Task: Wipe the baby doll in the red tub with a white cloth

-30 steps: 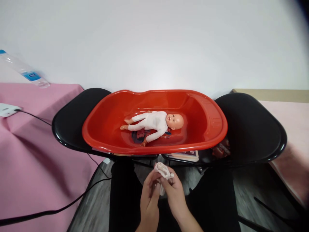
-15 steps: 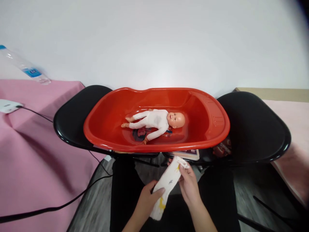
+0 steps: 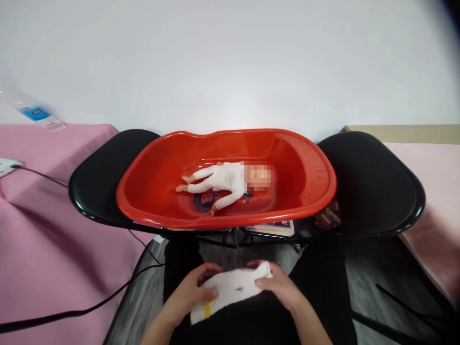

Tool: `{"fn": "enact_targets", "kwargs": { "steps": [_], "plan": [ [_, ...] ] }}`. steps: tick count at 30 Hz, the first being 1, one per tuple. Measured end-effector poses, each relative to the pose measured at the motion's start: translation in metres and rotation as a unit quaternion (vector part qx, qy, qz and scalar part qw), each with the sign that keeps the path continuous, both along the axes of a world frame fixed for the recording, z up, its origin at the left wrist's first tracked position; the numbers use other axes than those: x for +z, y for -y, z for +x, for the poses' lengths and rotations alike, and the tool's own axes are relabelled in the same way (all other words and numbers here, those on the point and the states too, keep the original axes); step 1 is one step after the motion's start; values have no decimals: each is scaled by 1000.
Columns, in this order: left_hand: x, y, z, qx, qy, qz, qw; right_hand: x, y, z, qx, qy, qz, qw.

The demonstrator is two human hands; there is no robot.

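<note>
A folded white cloth (image 3: 233, 291) with yellow and dark prints stretches in a strip over my lap. The fingers of my left hand (image 3: 196, 290) are closed round its left part, thumb on top. At the other end my right hand (image 3: 275, 282) pinches it, with the thumb on its upper face. Beyond both hands stands a red baby bathtub (image 3: 143, 213). Inside it a baby doll (image 3: 227, 178) with a white cloth body lies on its back, feet toward the left. Neither hand touches the doll or the tub.
Black chairs (image 3: 373, 187) support the tub, with a book (image 3: 275, 229) below its front edge. Pink cloth (image 3: 43, 215) covers a surface at left, holding a plastic bottle (image 3: 36, 112) and a white power strip (image 3: 7, 166). A black cable (image 3: 89, 310) runs along the left side.
The cloth has come lower and turned from steeply slanted to nearly level. My left hand moved left, and my right hand lowered. The view has shifted slightly.
</note>
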State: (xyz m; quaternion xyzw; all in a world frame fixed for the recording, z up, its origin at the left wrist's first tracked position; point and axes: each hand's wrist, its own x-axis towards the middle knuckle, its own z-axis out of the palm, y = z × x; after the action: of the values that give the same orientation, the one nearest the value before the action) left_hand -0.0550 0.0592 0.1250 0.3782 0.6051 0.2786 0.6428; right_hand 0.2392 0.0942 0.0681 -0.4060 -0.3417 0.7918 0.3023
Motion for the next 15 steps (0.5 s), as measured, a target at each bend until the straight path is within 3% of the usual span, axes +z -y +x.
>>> {"fn": "enact_targets", "kwargs": {
  "steps": [2, 5, 9, 12, 15],
  "plan": [
    [1, 2, -12, -49, -9, -5, 999, -3, 2, -5, 17, 20, 1, 1000],
    [1, 3, -25, -137, -43, -24, 989, -10, 2, -12, -39, 46, 15, 998],
    [10, -5, -33, -149, -96, -8, 984, -11, -1, -14, -103, 37, 19, 994],
    [33, -18, -42, -142, -132, 41, 980, 12, -17, -8, -118, 11, 19, 993],
    [72, -41, -62, -159, -141, 39, 976, 60, -47, 0, -56, 17, 90, 994]
  ]
}}
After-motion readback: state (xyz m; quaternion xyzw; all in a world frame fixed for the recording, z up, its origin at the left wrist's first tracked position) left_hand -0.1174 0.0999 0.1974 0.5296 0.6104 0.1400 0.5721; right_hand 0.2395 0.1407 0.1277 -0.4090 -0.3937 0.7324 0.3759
